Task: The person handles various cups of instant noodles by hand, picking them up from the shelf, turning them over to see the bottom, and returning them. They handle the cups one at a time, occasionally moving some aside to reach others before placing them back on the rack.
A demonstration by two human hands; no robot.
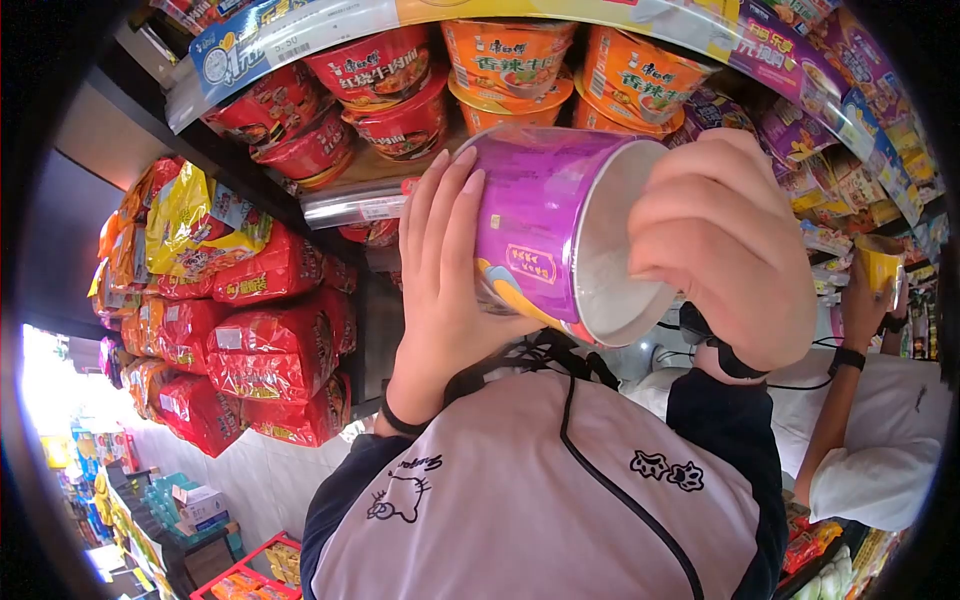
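Note:
A purple instant noodle tub (pixel 535 215) is tipped on its side in front of my chest, its pale round end facing right. My left hand (pixel 445 270) is wrapped round the tub's left part, fingers stretched over the wrapped side. At the pale end, my right hand (pixel 725 240) has its fingers curled and pressed together near the rim; whatever its fingertips hold, if anything, is hidden. Just beyond the tub, red noodle tubs (pixel 375 75) and orange noodle tubs (pixel 510 60) stand stacked on a shelf.
Red noodle multipacks (pixel 270 350) are piled at the left. A shelf edge with price strips (pixel 330 40) curves across the top. At the right, a co-worker's arm (pixel 835 400) reaches up, the hand on a yellow packet (pixel 880 270). A red-edged display (pixel 265 550) stands at lower left.

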